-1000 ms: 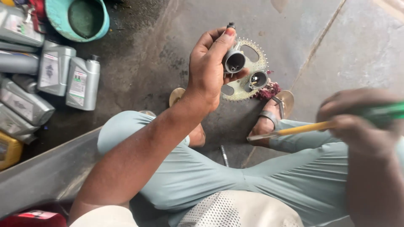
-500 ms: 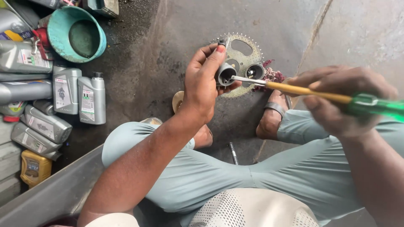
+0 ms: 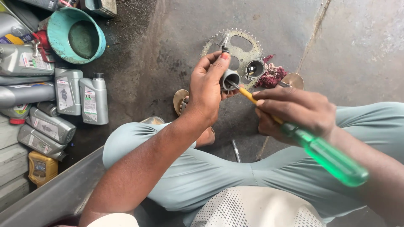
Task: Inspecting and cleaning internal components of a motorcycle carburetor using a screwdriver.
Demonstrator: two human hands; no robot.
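Note:
My left hand (image 3: 207, 86) grips a small grey metal cylinder part (image 3: 229, 80) at its open end. My right hand (image 3: 294, 113) holds a screwdriver (image 3: 311, 143) with a green transparent handle and a yellow shaft, its tip poked into the cylinder's opening. Behind the hands, on the concrete floor, lies a toothed metal sprocket (image 3: 248, 44) with a second round metal part (image 3: 254, 69) resting on it and a dark red rag (image 3: 273, 75) beside it.
Several grey oil bottles (image 3: 93, 101) stand and lie at the left, with a yellow can (image 3: 41, 168) and a teal bowl (image 3: 75, 35) near them. My knees in light trousers (image 3: 210, 172) fill the foreground. A metal rod (image 3: 235, 150) lies between my feet.
My right hand has swung in from the right, bringing the screwdriver tip to the cylinder. The view has shifted so the bottles sit further right and the sprocket higher.

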